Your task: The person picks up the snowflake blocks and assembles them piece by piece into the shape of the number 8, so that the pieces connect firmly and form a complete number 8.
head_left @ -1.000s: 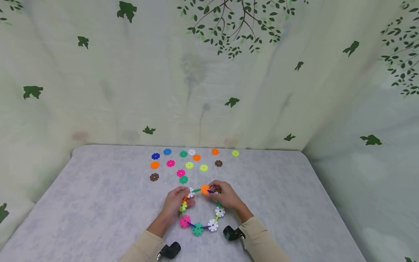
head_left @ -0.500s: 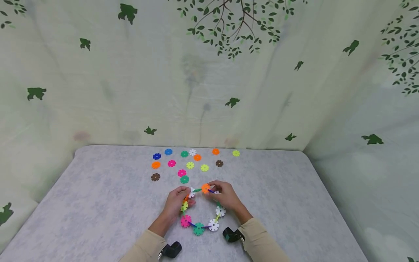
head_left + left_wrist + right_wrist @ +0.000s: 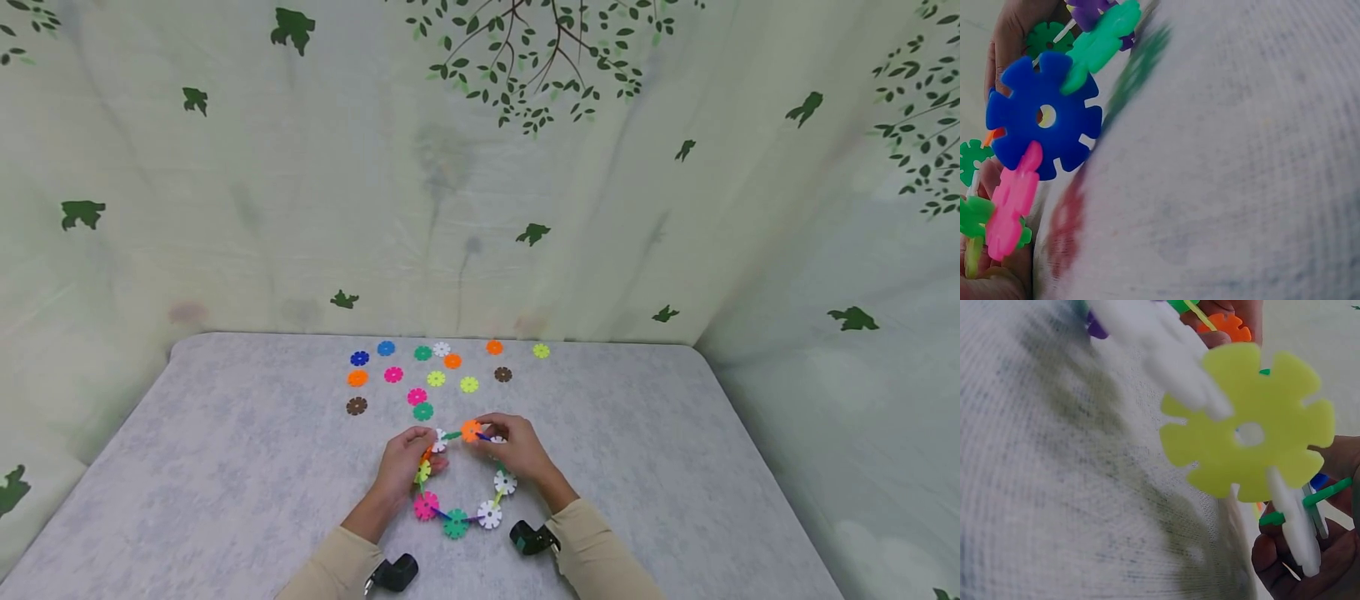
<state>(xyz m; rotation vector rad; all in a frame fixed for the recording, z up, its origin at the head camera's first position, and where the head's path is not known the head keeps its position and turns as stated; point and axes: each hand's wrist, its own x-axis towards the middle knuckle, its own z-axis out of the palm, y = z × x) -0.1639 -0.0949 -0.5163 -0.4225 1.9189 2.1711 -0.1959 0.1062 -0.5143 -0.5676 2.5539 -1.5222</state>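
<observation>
Ring (image 3: 455, 523) of linked flower discs, roughly round with no clear long axis, was held in a person's two hands, its near arc reaching between the wrists toward six o'clock. Its orange disc (image 3: 471, 431) stood around twelve, closer to the right hand (image 3: 519, 450), which gripped the ring near one o'clock. The left hand (image 3: 405, 462) pinched a white disc (image 3: 441, 440) between ten and eleven. Loose discs (image 3: 436, 378) dotted the gray table (image 3: 637, 450) beyond, mostly toward eleven.

Free table (image 3: 675, 450) lies outside both hands (image 3: 401, 462) (image 3: 521, 450), but loose discs (image 3: 416, 397) obstruct the way beyond the linked ring (image 3: 426, 506).
</observation>
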